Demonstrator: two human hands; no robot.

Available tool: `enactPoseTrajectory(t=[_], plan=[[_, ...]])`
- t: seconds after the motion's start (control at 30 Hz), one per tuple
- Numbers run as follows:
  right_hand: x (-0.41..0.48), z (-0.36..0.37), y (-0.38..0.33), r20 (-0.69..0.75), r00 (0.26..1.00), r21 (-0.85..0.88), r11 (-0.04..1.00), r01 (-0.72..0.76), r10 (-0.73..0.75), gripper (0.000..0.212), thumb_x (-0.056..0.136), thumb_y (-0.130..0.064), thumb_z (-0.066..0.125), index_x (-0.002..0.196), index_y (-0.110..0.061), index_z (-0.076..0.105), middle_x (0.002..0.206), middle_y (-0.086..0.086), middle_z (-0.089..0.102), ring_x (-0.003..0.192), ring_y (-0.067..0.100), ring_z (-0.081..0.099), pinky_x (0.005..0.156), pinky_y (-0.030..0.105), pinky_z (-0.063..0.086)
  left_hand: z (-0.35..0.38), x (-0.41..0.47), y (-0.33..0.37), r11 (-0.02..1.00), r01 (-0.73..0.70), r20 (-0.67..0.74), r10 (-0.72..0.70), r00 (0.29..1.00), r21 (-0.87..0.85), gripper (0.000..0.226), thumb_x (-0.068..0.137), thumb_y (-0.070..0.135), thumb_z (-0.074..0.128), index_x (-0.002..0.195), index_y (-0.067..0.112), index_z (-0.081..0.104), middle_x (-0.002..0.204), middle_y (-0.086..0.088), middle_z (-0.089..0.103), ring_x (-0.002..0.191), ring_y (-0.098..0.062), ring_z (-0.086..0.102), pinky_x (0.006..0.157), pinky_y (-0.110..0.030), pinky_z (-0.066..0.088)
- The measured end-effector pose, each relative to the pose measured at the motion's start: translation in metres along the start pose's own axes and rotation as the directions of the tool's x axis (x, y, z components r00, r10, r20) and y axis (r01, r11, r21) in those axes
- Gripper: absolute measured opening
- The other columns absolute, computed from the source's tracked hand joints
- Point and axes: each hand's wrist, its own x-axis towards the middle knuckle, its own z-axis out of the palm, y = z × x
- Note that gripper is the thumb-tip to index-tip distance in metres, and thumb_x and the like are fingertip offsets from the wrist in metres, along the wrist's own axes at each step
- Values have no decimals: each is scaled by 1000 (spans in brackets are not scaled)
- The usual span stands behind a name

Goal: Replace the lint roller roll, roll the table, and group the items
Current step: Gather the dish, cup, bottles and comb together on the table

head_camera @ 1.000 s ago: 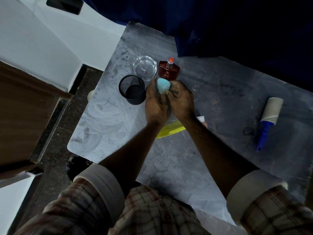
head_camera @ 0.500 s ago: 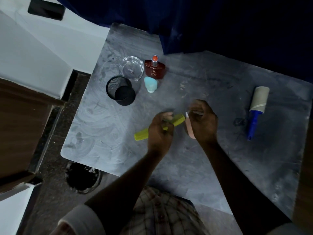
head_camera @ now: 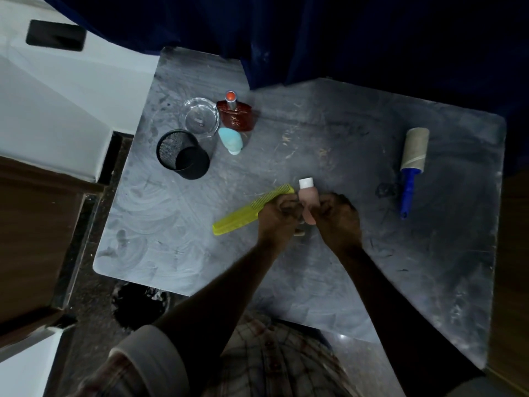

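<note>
Grey marbled table (head_camera: pixel 329 282), scuffed and streaked, fills the scene, with a dark blue curtain (head_camera: pixel 343 38) beyond your hands. Your left hand (head_camera: pixel 279 217) is closed around the toothed end of one yellow comb (head_camera: pixel 243 213), whose long axis runs from low on your left, up and across to a tip between your two hands. Your right hand (head_camera: pixel 336 216) is closed on one pink bottle with a white cap (head_camera: pixel 308 196), cap pointing away from you; whether either item has left the surface cannot be told.

The relation that matters: the group you are building lies ahead and to the left of both hands, so your left hand is the nearer one. It counts four things: one black mesh cup (head_camera: pixel 183 154), one clear glass dish (head_camera: pixel 199 117) just beyond it, one red-brown perfume bottle (head_camera: pixel 236 116) beside the dish, and one pale blue bottle (head_camera: pixel 231 140) lying on its side, just beside the perfume.

One lint roller (head_camera: pixel 410 167) lies well apart to the right of your right hand (blue handle toward you, roll away), and probably joins the group last.
</note>
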Motion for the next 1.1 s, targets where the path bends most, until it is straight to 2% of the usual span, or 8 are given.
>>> enactPoseTrajectory(t=[0.13,0.23,0.33,0.53,0.63,0.8,0.93,1.1], plan=[[-1,-5,1,19,999,193,981,-35,32,20,85,-31,77,94,-16,68,87,1,74,82,23,70,76,40,58,-1,-4,5,997,-49,-9,49,999,-53,15,101,6,69,114,11,73,96,-10,78,73,-15,78,52,-27,62],[0,-9,-10,57,997,322,944,-65,49,22,82,-28,79,97,-22,65,80,-7,71,76,15,69,71,41,59,-8,-10,14,990,-102,-37,99,994,-95,16,101,3,66,116,3,71,107,-27,78,87,-27,77,65,-32,65],[4,-10,-25,80,997,416,908,-53,22,23,80,-23,78,97,-26,63,83,-7,72,79,13,70,71,41,61,-22,-18,24,972,-159,-24,158,987,-171,18,106,2,58,119,-5,67,114,-29,75,97,-29,74,77,-39,64],[8,-13,-64,146,984,706,708,-28,-106,19,79,-19,59,91,-32,67,79,-9,72,69,9,65,59,30,50,-55,-23,37,952,-273,-108,260,960,-136,18,102,-1,63,116,-11,68,117,-30,75,105,-31,74,88,-46,65],[14,-6,-79,183,976,700,713,-46,-117,14,87,-20,55,92,-21,68,82,-9,72,73,8,67,58,29,54,-75,-19,39,943,-331,-149,322,935,-39,18,97,-4,68,114,-7,73,111,-23,79,101,-27,76,90,-43,64],[28,12,-100,236,957,647,762,-27,-166,12,86,-19,73,95,-14,66,87,-2,76,80,15,72,70,37,57,-98,-11,39,903,-425,-227,428,875,67,29,88,-1,81,114,5,71,114,-6,78,96,-11,76,84,-20,59],[33,24,-113,218,958,522,852,48,-187,31,75,-31,82,101,-27,65,96,-10,77,88,8,74,77,36,61,-109,-6,35,882,-466,-281,465,840,67,41,88,6,84,124,16,66,118,3,77,102,-17,77,85,-26,63],[28,38,-128,167,950,419,891,175,-265,41,82,-31,79,120,-30,64,107,-18,75,92,0,71,76,24,62,-112,-2,33,875,-480,-334,472,816,64,40,89,20,86,125,16,70,122,1,77,115,-18,74,99,-34,62]])
